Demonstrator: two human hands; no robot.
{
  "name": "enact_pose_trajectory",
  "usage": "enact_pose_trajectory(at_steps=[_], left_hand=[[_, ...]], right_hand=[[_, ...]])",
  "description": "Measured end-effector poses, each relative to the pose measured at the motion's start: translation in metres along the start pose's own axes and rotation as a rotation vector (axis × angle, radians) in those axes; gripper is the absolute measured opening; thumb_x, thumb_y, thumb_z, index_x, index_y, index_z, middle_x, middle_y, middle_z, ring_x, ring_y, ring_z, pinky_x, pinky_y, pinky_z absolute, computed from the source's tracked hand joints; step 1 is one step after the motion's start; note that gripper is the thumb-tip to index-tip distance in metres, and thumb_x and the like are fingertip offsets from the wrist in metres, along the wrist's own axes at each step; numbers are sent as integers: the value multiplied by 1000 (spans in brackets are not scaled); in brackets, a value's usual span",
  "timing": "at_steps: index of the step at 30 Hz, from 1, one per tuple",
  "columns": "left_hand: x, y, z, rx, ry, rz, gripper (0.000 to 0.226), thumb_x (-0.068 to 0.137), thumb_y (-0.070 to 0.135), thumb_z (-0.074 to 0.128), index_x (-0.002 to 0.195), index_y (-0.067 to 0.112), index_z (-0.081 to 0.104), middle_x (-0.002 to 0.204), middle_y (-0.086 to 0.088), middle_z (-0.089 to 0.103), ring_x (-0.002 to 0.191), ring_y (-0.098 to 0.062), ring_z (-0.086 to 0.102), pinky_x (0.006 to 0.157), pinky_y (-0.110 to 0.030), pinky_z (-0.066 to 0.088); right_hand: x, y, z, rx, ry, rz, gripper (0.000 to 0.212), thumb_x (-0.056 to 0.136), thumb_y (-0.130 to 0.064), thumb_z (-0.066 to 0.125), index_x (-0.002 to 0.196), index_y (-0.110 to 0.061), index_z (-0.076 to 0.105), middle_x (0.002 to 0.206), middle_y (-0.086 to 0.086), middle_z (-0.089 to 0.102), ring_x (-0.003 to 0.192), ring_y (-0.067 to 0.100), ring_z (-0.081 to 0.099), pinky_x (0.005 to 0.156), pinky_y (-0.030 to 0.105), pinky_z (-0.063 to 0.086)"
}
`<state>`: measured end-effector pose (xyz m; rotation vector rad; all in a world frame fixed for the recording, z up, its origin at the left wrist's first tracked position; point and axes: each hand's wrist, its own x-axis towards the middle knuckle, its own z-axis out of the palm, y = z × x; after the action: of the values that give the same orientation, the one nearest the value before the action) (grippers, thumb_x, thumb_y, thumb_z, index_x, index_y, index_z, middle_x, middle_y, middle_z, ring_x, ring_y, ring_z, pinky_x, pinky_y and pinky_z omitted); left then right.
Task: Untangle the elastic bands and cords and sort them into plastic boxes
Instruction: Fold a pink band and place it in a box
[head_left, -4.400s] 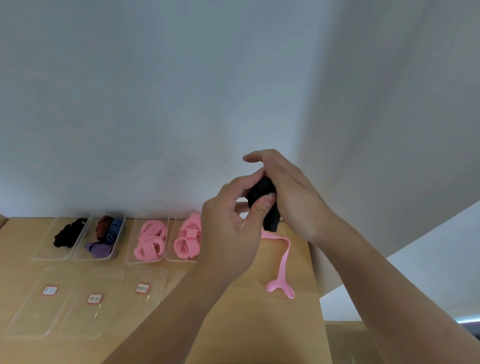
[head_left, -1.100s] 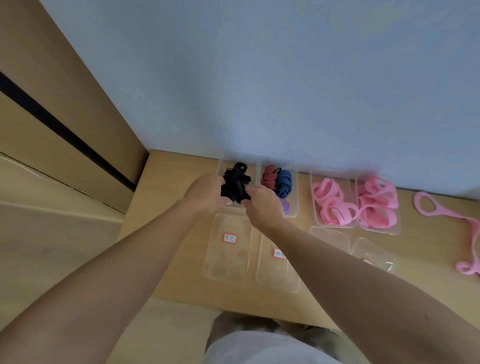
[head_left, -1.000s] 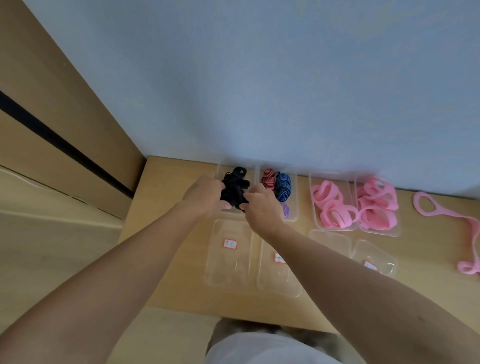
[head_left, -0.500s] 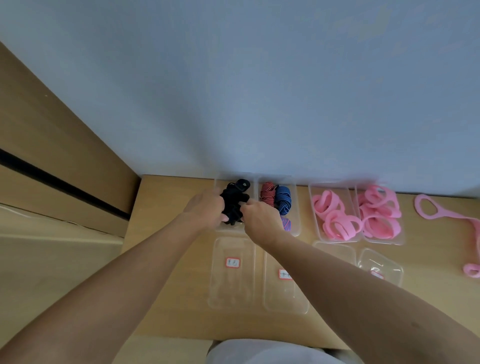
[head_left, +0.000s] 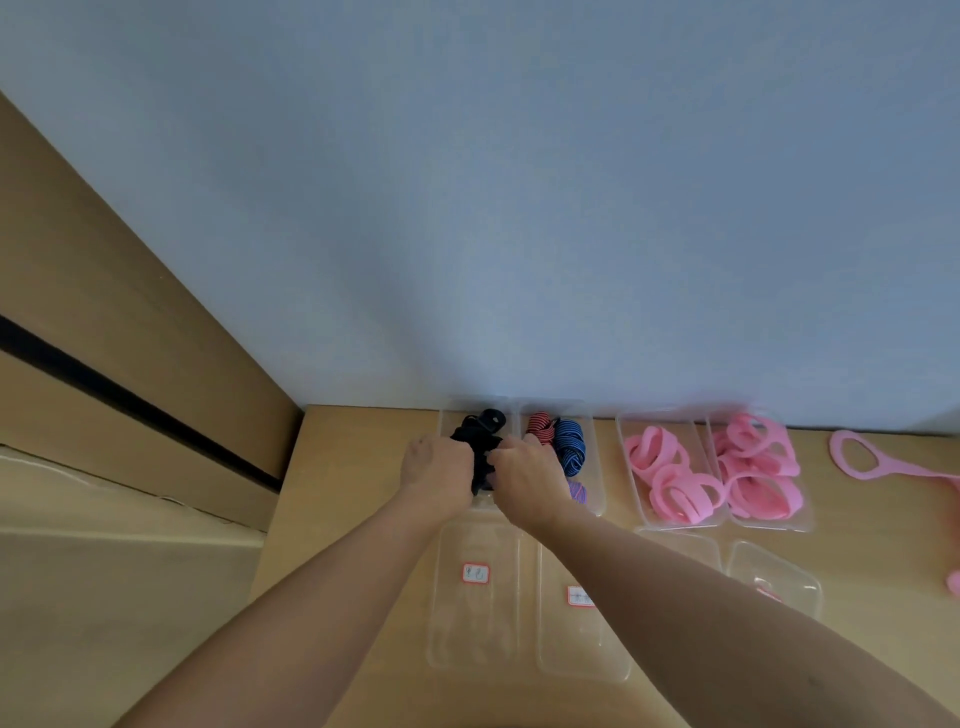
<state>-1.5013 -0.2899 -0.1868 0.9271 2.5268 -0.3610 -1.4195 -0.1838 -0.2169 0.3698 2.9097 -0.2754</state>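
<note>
My left hand (head_left: 439, 475) and my right hand (head_left: 530, 475) both grip a bundle of black elastic bands (head_left: 480, 449) over the far left clear plastic box (head_left: 445, 422). The box beside it (head_left: 597, 467) holds red-striped, blue-striped (head_left: 570, 448) and purple (head_left: 577, 491) bands. Two more clear boxes hold pink bands, the left one (head_left: 667, 480) and the right one (head_left: 756, 470). A long pink band (head_left: 878, 465) lies loose on the table at the far right.
Several clear lids or trays with red-edged labels (head_left: 475, 573) lie in a front row on the wooden table (head_left: 343, 467). A grey wall stands right behind the boxes. The table's left edge drops off beside wooden panels (head_left: 104, 364).
Both hands have carried the black bundle from up in front of the wall down to the far left box. Over the last second they lowered it a little further into that box.
</note>
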Motion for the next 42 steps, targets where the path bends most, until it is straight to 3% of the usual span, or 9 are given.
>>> enact_pose_trajectory(at_steps=[2,5,9,14,22,25,31,38,42], left_hand=[[-5,8,-13,-15,111,25,20,94,24,59,111,17,67,110,-5,64,104,-26,58,78,-34,38],[-6,28,-31,-55,281,178,36,101,37,52,129,16,59,137,-5,58,128,-25,51,101,-37,41],[-10,77,-48,-77,289,335,62,108,43,36,158,8,27,169,-9,18,157,-28,13,125,-44,16],[-16,158,-55,-7,261,484,65,110,42,24,161,4,13,171,-13,6,158,-31,2,127,-49,9],[-63,311,-59,-15,281,571,74,106,53,35,162,9,15,170,-14,14,157,-35,11,126,-50,13],[-89,368,-56,-1,238,537,76,105,54,36,161,9,14,170,-13,12,157,-36,6,125,-53,5],[-135,451,-37,-25,186,495,78,106,55,34,162,7,10,171,-13,9,157,-35,5,126,-53,10],[-164,499,-18,-13,128,442,79,105,53,36,162,8,4,171,-12,8,158,-35,5,126,-52,12],[-152,509,-20,-62,92,441,77,106,48,38,162,7,6,171,-13,10,157,-34,8,126,-49,15]], right_hand=[[-6,13,-9,6,86,-10,19,96,-21,52,106,-17,68,114,3,64,105,26,55,84,37,41],[-18,45,-26,7,171,30,27,95,-24,48,113,-18,68,130,1,63,121,25,55,96,39,41],[-48,102,-50,14,165,201,40,102,-31,44,133,-12,60,159,7,41,149,30,32,116,45,31],[-117,184,-71,-19,132,375,48,105,-33,38,148,-14,47,165,10,28,153,33,21,122,49,23],[-255,288,-72,4,74,534,43,106,-33,38,142,-12,49,164,11,28,150,34,25,116,48,31],[-303,316,-71,29,59,515,45,106,-38,40,143,-14,49,163,10,32,148,34,29,116,47,32],[-382,360,-69,58,68,444,44,105,-39,42,142,-15,49,156,6,38,142,28,36,111,45,38],[-424,389,-59,164,62,384,43,107,-34,43,146,-18,46,162,2,32,147,26,31,115,44,34],[-426,412,-50,308,115,417,38,105,-32,47,140,-21,54,156,0,42,141,22,40,111,39,36]])
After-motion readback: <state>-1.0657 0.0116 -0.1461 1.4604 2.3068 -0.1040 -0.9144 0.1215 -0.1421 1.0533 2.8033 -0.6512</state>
